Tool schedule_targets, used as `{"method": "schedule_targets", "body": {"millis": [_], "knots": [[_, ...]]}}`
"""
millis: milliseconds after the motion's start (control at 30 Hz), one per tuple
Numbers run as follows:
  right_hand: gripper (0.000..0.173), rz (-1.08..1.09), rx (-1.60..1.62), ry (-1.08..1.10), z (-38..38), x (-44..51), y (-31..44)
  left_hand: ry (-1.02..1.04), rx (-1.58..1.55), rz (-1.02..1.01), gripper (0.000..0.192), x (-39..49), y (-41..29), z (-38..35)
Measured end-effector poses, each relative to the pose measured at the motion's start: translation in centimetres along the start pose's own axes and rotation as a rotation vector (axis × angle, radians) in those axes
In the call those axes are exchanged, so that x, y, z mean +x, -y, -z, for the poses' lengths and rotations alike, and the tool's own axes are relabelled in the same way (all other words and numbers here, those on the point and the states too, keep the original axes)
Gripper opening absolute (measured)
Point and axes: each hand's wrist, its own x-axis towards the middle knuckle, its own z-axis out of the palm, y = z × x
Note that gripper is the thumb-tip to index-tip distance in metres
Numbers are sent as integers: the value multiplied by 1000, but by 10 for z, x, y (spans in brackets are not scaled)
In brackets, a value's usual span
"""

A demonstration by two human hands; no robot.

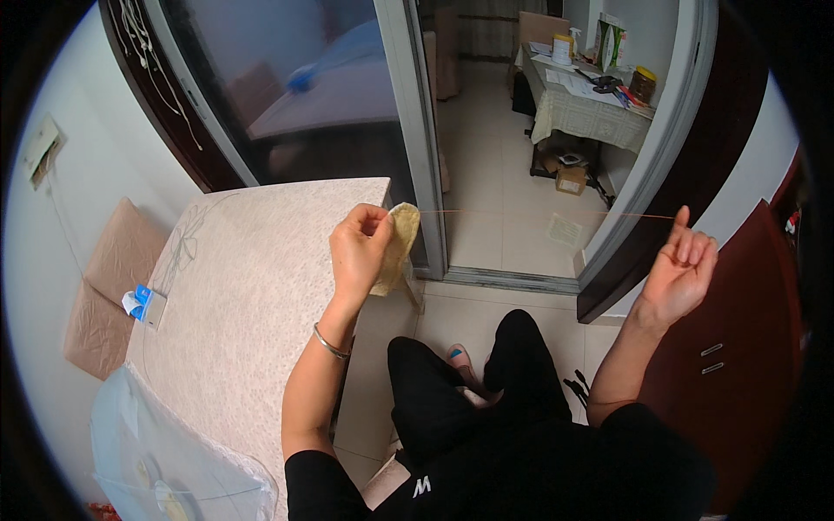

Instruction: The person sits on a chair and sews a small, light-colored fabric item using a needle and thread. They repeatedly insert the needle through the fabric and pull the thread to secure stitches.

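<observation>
A yellowish shoe insole (402,244) is pinched by its edge between the thumb and fingers of my left hand (359,247), just off the table's right edge. From the insole, a thin orange thread (642,215) runs nearly level and taut across to my right hand (681,277), which is raised far to the right. There the thread meets the extended index finger, while the other fingers are curled in. Whether a needle is in those fingers is too small to tell.
At left stands a table (247,280) with a patterned cover, bearing a tissue box (148,306) and a blue mesh food cover (169,449). Ahead is a sliding door frame (417,143). A dark red wooden cabinet (736,312) flanks my right arm. Dark cables (576,387) lie on the floor.
</observation>
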Motion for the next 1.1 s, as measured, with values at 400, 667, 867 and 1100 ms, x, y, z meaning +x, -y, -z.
{"method": "schedule_targets", "body": {"millis": [400, 667, 867, 1100], "knots": [[19, -436, -647, 499, -39, -64, -53, 192, -302, 149, 11, -22, -40, -9], [9, -515, -957, 828, -71, -103, -88, 285, -460, 248, 8, -32, -49, -14], [9, -460, -977, 846, -65, -109, -94, 288, -493, 276, 8, -33, -51, -14], [9, -446, -1015, 858, -60, -110, -95, 286, -492, 276, 8, -36, -51, -17]]}}
